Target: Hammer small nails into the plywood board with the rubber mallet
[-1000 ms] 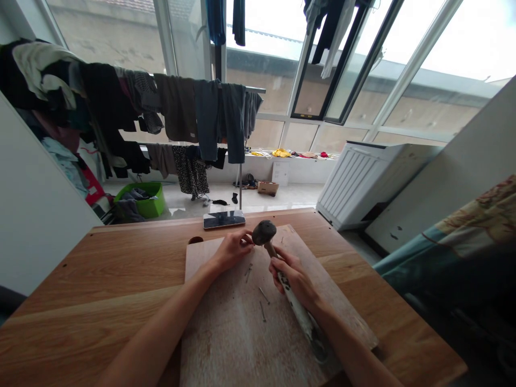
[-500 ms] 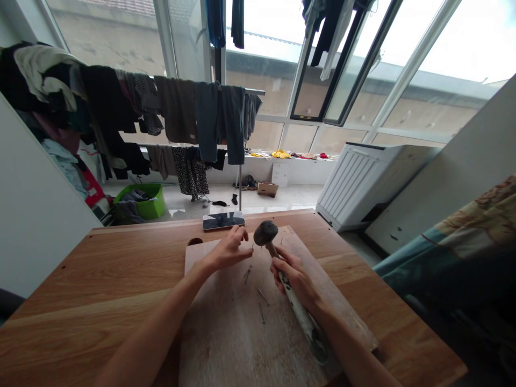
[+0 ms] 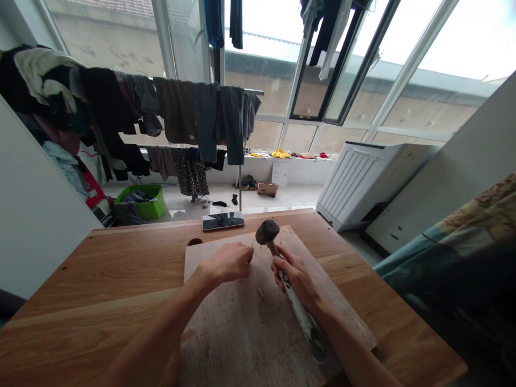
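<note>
My right hand (image 3: 294, 271) is wrapped around the upper part of a mallet's pale, worn handle. The mallet's dark head (image 3: 267, 232) is raised above the far part of a wooden board (image 3: 226, 333). My left hand (image 3: 234, 262) is low over the board, left of the mallet, its fingers curled together and turned away, so whatever is in them is hidden. A loose nail (image 3: 261, 293) lies on the board nearer me. Thin nails stand near the far edge, one nail (image 3: 281, 242) right of the mallet head.
The board rests on a wood-grain table (image 3: 133, 269). A phone (image 3: 223, 221) lies at the table's far edge, and a small dark round object (image 3: 195, 242) sits by the board's far left corner. Beyond are a laundry rack, a green tub (image 3: 151, 201) and a white ribbed appliance (image 3: 355, 183).
My left hand has come down and towards me from beside a standing nail, and its spread fingers have closed. It now covers the spot where loose nails lay. The mallet has barely moved.
</note>
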`<move>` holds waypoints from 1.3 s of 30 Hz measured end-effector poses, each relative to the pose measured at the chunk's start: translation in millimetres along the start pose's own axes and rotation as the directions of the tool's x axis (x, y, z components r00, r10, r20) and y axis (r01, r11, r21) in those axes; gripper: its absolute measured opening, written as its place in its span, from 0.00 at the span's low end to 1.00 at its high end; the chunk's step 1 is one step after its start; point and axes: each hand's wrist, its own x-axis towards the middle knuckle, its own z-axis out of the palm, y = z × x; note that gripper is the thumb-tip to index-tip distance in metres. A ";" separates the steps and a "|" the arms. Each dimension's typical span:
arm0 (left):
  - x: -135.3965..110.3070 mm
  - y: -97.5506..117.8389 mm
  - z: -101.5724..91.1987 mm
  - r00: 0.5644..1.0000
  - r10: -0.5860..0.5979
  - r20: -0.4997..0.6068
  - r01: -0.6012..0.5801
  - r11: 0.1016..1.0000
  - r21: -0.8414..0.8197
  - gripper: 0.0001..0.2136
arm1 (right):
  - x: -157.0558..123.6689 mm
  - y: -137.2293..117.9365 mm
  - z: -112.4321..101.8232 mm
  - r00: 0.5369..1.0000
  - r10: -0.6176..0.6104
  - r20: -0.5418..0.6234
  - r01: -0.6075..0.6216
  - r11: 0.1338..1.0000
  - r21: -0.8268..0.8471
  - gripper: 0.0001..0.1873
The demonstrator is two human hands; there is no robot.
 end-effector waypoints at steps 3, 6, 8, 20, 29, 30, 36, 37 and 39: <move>3.3 -13.2 -6.3 1.000 0.022 0.000 -0.022 0.986 -0.166 0.06 | 0.6 0.5 -0.8 1.000 -0.005 -0.004 0.005 1.000 -0.002 0.16; 9.2 -29.9 -8.0 0.992 -0.032 -0.125 -0.019 0.922 -0.387 0.05 | 0.9 0.5 -1.1 1.000 -0.007 -0.010 0.007 1.000 -0.004 0.16; 12.0 -40.6 -4.6 0.971 -0.096 -0.218 -0.021 0.876 -0.481 0.05 | 0.7 0.2 -0.9 1.000 -0.006 -0.013 0.006 1.000 -0.006 0.16; 8.5 -57.0 3.9 0.979 -0.098 -0.181 -0.011 0.854 -0.520 0.08 | 0.3 0.2 -0.6 1.000 -0.002 -0.003 0.002 1.000 -0.009 0.15; 7.6 -55.1 4.1 0.983 -0.112 -0.142 0.017 0.840 -0.543 0.08 | 0.5 0.6 0.8 1.000 -0.003 0.018 0.003 1.000 0.000 0.17; 7.3 -54.7 4.3 0.982 -0.119 -0.144 0.019 0.833 -0.553 0.08 | 1.1 -1.0 1.5 1.000 -0.002 0.022 0.002 1.000 0.000 0.18; 6.5 -55.8 5.0 0.983 -0.096 -0.156 -0.010 0.822 -0.569 0.08 | 4.8 -14.8 13.4 0.998 -0.024 0.052 0.023 1.000 0.007 0.20; 6.6 -56.4 5.6 0.982 -0.094 -0.161 -0.014 0.823 -0.569 0.08 | 5.1 -14.7 16.2 0.998 -0.026 0.054 0.026 1.000 0.011 0.20; 7.1 -57.4 7.4 0.979 -0.101 -0.175 -0.017 0.821 -0.570 0.08 | 5.3 -11.0 21.1 0.998 -0.026 0.050 0.025 0.999 0.021 0.20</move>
